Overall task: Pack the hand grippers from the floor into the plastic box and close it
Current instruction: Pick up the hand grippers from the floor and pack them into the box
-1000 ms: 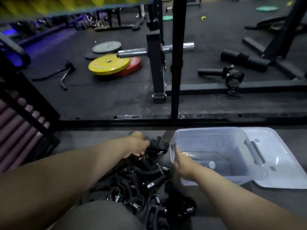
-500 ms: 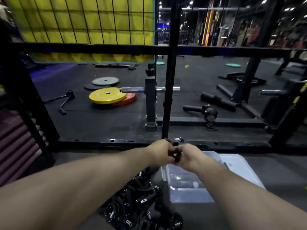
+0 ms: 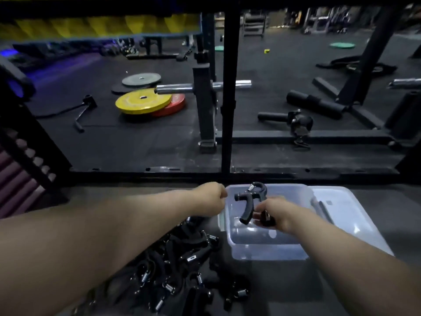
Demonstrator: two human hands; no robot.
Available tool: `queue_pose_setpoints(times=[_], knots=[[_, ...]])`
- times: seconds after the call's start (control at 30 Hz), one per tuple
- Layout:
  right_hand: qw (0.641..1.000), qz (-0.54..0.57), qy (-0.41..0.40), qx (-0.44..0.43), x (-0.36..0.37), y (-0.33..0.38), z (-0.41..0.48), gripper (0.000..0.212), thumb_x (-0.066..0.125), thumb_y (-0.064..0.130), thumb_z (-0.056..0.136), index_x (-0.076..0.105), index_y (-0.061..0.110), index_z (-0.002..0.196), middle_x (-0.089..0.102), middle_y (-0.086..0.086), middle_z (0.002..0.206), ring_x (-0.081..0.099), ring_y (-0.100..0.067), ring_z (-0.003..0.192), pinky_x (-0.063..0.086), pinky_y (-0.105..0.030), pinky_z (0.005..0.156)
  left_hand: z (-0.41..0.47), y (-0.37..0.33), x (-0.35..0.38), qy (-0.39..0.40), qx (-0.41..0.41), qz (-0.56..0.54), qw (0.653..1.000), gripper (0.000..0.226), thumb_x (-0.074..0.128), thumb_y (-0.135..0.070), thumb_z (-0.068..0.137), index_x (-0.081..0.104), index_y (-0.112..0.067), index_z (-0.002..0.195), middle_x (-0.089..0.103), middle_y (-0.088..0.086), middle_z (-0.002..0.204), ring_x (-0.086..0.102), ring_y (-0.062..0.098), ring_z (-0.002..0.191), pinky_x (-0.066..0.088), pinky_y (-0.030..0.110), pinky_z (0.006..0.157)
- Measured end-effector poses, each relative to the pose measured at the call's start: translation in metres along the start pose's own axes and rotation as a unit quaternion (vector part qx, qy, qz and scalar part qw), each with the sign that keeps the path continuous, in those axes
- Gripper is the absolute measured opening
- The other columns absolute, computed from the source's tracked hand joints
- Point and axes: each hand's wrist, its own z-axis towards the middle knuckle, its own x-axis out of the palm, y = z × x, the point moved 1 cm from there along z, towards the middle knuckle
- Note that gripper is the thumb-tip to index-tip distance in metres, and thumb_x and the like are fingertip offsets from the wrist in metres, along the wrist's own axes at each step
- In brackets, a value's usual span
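Over the open plastic box (image 3: 262, 252), the right hand (image 3: 280, 214) grips one handle of a black hand gripper (image 3: 248, 208). The left hand (image 3: 209, 198) hovers beside the box's rim, and I cannot tell whether it holds anything. The pile of grippers (image 3: 182, 265) lies on the floor just left of the box.

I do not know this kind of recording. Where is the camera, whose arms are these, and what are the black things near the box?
There is no machine here. A person wears a camera on the head, so the one picture looks forward and down at their own arms, in what looks like a gym. On the floor lies a pile of black hand grippers, spring tools for training grip. To its right stands a clear plastic box, open, with its lid beside it. The right hand holds one hand gripper over the box. The left hand is at the box's left edge; I cannot tell whether it holds anything.
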Motion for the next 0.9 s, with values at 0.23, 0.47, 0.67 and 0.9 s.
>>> queue_pose_setpoints(times=[0.23, 0.47, 0.67, 0.9], knots=[[0.979, -0.195, -0.003, 0.059, -0.014, -0.051, 0.098, 0.016, 0.046, -0.008, 0.083, 0.059, 0.0, 0.089, 0.058, -0.015, 0.057, 0.052, -0.021, 0.045, 0.037, -0.024, 0.043, 0.083, 0.031, 0.088, -0.003, -0.024, -0.028, 0.999, 0.025, 0.04, -0.026, 0.092, 0.051, -0.018, 0.113, 0.049, 0.008, 0.126, 0.054, 0.025, 0.108, 0.048, 0.044, 0.096], [0.968, -0.226, 0.045, 0.095, 0.005, -0.09, 0.149, 0.021, 0.042, -0.009, 0.084, 0.058, 0.002, 0.078, 0.049, -0.011, 0.055, 0.041, -0.018, 0.046, 0.035, -0.024, 0.047, 0.096, 0.046, 0.138, -0.052, 0.012, 0.031, 0.998, 0.063, 0.036, -0.032, 0.102, 0.006, -0.018, 0.156, -0.023, -0.003, 0.162, -0.004, 0.022, 0.151, 0.01, 0.042, 0.122], [0.891, -0.438, 0.083, 0.082, 0.012, -0.112, 0.18, 0.031, 0.051, 0.041, 0.074, 0.066, 0.022, 0.093, 0.071, 0.001, 0.086, 0.066, -0.022, 0.078, 0.054, -0.043, 0.082, 0.097, 0.049, 0.149, -0.072, 0.009, -0.002, 0.997, 0.063, 0.031, -0.028, 0.104, -0.002, -0.02, 0.157, -0.029, -0.008, 0.159, -0.012, 0.019, 0.15, 0.002, 0.039, 0.123], [0.857, -0.511, 0.066, 0.019, 0.009, -0.11, 0.175, 0.035, 0.047, 0.035, 0.084, 0.064, 0.024, 0.112, 0.067, 0.002, 0.114, 0.063, -0.023, 0.107, 0.048, -0.041, 0.095, 0.097, 0.05, 0.15, -0.069, 0.012, -0.016, 0.997, 0.062, 0.029, -0.027, 0.104, -0.003, -0.02, 0.157, -0.03, -0.008, 0.159, -0.013, 0.022, 0.151, 0.002, 0.039, 0.123]])
